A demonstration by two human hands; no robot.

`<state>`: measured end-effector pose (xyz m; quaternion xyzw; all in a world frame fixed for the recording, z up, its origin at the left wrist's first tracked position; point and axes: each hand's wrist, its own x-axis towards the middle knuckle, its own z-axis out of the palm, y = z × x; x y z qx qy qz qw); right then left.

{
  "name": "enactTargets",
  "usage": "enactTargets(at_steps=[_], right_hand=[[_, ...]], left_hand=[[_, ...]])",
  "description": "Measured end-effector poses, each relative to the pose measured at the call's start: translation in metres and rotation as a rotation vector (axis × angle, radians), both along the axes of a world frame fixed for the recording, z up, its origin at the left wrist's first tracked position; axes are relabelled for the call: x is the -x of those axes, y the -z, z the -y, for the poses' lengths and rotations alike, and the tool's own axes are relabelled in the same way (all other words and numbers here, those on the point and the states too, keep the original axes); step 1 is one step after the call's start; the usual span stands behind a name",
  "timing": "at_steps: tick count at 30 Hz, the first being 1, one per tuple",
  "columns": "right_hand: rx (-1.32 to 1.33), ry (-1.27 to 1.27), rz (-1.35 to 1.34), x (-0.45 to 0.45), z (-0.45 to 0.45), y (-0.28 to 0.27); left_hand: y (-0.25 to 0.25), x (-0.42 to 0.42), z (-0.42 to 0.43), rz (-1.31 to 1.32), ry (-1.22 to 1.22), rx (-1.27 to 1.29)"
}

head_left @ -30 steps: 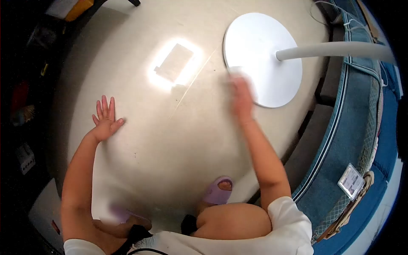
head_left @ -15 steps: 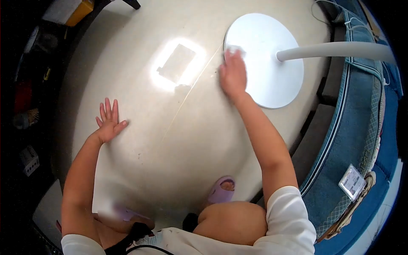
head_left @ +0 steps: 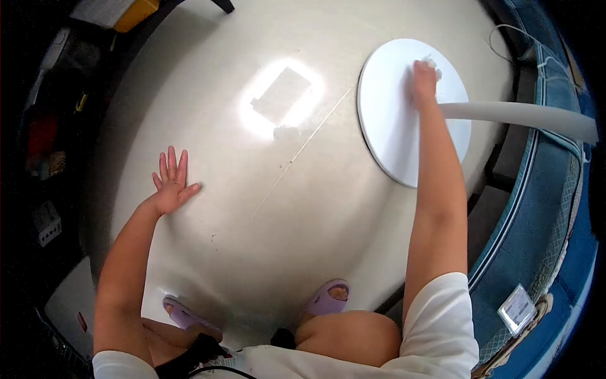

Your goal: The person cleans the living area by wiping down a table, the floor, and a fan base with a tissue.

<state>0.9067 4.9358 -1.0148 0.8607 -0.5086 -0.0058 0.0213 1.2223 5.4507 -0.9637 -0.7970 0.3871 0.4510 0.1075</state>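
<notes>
My left hand (head_left: 171,188) rests flat on the pale glossy floor (head_left: 252,246) at the left, its fingers spread. At the upper right, my right hand (head_left: 425,82) is on top of the round white base (head_left: 386,107), beside the white curved pole (head_left: 505,114) that rises from it. Its fingers are closed on a small white cloth or tissue (head_left: 430,62), which shows only in part past the fingertips.
A blue sofa (head_left: 543,183) with an ID card (head_left: 517,309) on it runs along the right. Dark shelving with a small box (head_left: 47,223) lies at the left. A dark furniture leg (head_left: 223,5) stands at the top. Purple slippers (head_left: 328,297) are near the bottom.
My right hand has moved from the left edge of the round base to its upper middle, with the white cloth. My left hand keeps its place on the floor, while the view has shifted slightly.
</notes>
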Motion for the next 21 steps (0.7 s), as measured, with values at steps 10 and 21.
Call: enactTargets(at_steps=[10,21], right_hand=[[-0.439,-0.401,0.690,0.000,-0.195,-0.031],[0.017,-0.151,0.256,-0.014,-0.081,-0.012]], left_hand=[[-0.004,-0.001,0.005,-0.033,0.011,-0.041],[0.001,0.001,0.001,-0.024,0.022,-0.019]])
